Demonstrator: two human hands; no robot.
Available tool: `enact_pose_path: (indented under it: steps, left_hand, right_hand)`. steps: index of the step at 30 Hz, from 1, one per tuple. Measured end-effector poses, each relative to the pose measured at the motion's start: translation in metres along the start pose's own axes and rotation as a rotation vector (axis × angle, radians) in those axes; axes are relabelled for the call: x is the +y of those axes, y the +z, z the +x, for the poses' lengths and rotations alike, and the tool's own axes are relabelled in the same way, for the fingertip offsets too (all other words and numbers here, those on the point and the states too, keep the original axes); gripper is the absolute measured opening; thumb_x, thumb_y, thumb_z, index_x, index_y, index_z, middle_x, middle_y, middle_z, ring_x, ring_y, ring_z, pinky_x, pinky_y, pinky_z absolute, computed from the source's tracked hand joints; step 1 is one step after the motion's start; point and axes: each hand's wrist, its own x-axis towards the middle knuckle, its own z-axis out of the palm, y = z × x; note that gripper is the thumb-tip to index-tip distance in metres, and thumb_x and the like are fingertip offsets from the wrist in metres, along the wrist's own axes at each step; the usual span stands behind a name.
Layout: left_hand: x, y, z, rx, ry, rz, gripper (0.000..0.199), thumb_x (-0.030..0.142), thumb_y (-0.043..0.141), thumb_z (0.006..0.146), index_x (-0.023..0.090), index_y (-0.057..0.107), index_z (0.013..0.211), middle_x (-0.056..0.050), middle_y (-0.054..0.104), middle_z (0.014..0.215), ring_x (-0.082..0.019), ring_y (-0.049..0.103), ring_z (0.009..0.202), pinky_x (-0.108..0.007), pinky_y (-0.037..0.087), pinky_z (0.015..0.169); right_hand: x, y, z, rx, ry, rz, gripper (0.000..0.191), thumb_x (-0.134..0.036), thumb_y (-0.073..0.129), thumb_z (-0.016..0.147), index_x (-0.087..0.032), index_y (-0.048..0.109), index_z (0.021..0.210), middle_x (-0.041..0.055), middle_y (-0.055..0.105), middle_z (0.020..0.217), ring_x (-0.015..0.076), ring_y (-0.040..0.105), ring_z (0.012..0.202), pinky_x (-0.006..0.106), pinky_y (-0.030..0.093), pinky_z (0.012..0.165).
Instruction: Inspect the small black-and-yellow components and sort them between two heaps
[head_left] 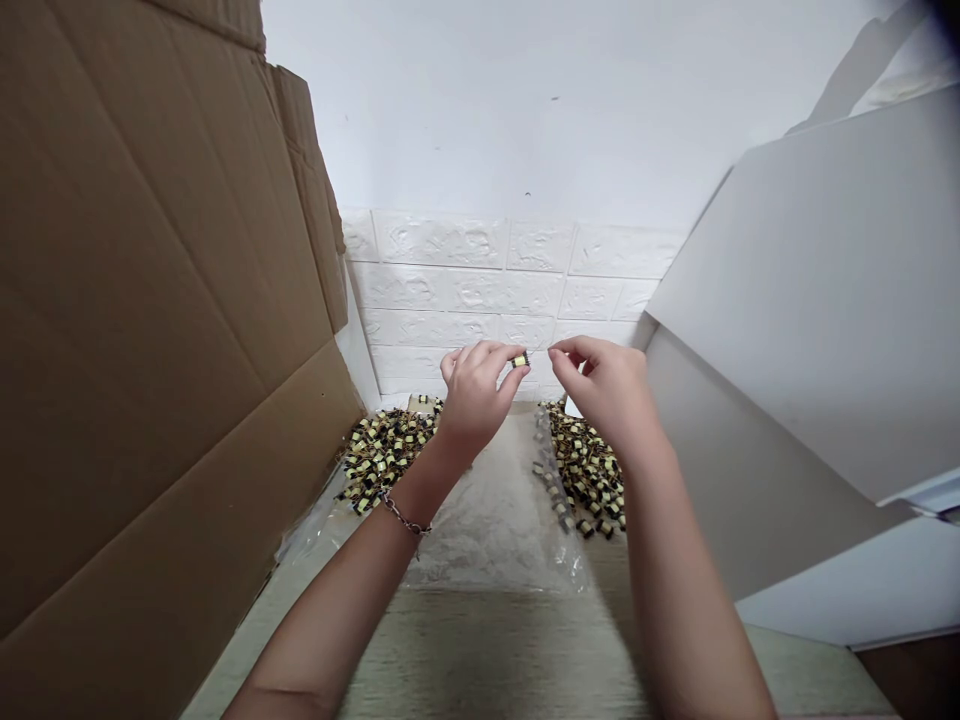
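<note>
One small part up in the left fingers, right hand close by

Left hand [476, 388]: thumb and forefinger closed on a small black-and-yellow part [520, 360], one at each side, other fingers fanned behind. Part held up off the tabletop [487, 655], backed by the white brick-pattern wall [450, 285].

Right hand [606, 385]: thumb and forefinger drawn in close together, just to the right of the part, a narrow gap between. Whether they pinch a fine strand, cannot tell; too thin at this range.

Step in hand, by my reading: two-handed fingertip work on a single part, left steadying, right at its end. Next move calls for a firm left pinch and a light, exact right one.

Below: a left pile [382, 445] and a right pile [589, 465] of similar parts, clear plastic [487, 530] spread between. Held part sits above that middle strip, well apart from both heaps.
</note>
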Motion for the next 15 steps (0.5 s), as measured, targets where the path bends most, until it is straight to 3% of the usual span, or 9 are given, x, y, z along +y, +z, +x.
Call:
enact_pose_path:
  steps: [5,15]
  left_hand:
    - [0.0001,0.0003,-0.0002,-0.013,0.012,-0.014,0.016,0.030,0.050,0.079,0.025,0.056,0.093,0.002,0.060,0.092,-0.013,0.051,0.092,-0.030,0.024,0.085]
    - [0.0004,-0.0026,0.0016,-0.016,-0.009,-0.135,0.016,0.028,0.051,0.078,0.023,0.057,0.092,0.001,0.061,0.093,-0.014,0.052,0.093,-0.031,0.029,0.086]
  right_hand:
    - [0.0068,0.0045,0.0023,0.018,-0.034,0.045,0.025,-0.026,0.044,0.078,-0.026,0.059,0.099,-0.0013,0.062,0.070,0.0112,0.053,0.061,0.024,0.038,0.061]
    - [0.0084,0.0060,0.0025,-0.017,-0.040,0.034,0.021,-0.027,0.044,0.078,-0.024,0.060,0.092,-0.0013,0.061,0.069,0.0117,0.053,0.061,0.024,0.038,0.062]
